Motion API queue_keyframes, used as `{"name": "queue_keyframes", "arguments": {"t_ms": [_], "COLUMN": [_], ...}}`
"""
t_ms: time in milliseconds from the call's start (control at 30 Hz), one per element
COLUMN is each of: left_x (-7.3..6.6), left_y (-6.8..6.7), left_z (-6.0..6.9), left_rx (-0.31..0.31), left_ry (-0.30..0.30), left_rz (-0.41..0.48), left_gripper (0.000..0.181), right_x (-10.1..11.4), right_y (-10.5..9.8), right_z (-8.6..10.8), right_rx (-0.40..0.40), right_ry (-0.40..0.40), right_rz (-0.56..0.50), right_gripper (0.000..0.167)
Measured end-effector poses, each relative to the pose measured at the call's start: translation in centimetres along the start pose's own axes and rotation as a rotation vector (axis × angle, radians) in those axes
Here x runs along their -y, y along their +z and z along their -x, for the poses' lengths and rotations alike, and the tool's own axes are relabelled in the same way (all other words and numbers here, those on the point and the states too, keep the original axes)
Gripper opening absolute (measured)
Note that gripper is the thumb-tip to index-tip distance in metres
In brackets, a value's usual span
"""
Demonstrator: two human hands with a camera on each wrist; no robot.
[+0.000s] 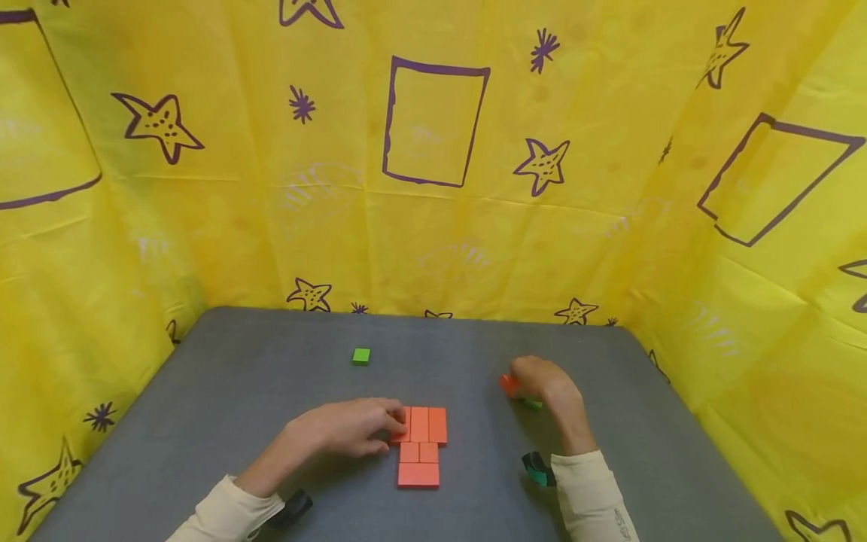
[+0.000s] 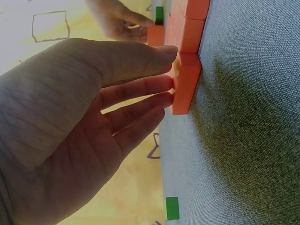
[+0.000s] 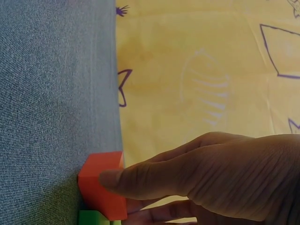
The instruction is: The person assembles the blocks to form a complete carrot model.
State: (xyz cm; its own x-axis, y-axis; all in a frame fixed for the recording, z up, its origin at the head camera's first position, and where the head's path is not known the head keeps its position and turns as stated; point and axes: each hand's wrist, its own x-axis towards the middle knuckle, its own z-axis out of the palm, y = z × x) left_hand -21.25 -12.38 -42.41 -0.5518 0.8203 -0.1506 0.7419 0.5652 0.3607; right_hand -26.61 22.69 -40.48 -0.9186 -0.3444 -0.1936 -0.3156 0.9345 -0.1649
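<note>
Flat orange blocks (image 1: 418, 474) lie together on the grey table: a row of three upright ones, two small squares below, and a wide one at the bottom. My left hand (image 1: 355, 427) rests at the left side of the upper row, its nearly straight fingertips touching the leftmost orange block (image 2: 186, 89). Off to the right, my right hand (image 1: 545, 380) pinches a separate orange block (image 3: 101, 187), thumb on its near face and fingers partly hidden behind. A green block (image 1: 533, 404) sits partly under that hand, right beside the pinched one.
Farther back on the table (image 1: 271, 346) lies a single small green block (image 1: 361, 357). Yellow cloth (image 1: 433, 248) with purple stars and frames hangs around the back and both sides. Dark straps (image 1: 538, 468) sit at my wrists.
</note>
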Motion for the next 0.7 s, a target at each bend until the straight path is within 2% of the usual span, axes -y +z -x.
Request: {"name": "queue_keyframes", "arguments": {"t_ms": [200, 400, 567, 700], "left_x": [-0.1, -0.3, -0.5, -0.3], "left_y": [0.1, 0.0, 0.1, 0.1], "left_z": [0.0, 0.0, 0.2, 0.3], "left_rx": [0.000, 0.008, 0.032, 0.030], "left_ry": [0.013, 0.046, 0.004, 0.022], "left_rz": [-0.027, -0.053, -0.037, -0.047], "left_gripper": [0.031, 0.038, 0.042, 0.041], "right_x": [0.0, 0.8, 3.6, 7.1], "right_y": [0.0, -0.8, -2.0, -2.3], "right_z": [0.0, 0.5, 1.7, 2.8], "right_rx": [-0.001, -0.005, 0.045, 0.113], "right_ry": [-0.008, -0.085, -0.236, -0.390], "right_rz": [0.000, -0.045, -0.101, -0.067], "right_gripper": [0.033, 0.035, 0.027, 0.018]}}
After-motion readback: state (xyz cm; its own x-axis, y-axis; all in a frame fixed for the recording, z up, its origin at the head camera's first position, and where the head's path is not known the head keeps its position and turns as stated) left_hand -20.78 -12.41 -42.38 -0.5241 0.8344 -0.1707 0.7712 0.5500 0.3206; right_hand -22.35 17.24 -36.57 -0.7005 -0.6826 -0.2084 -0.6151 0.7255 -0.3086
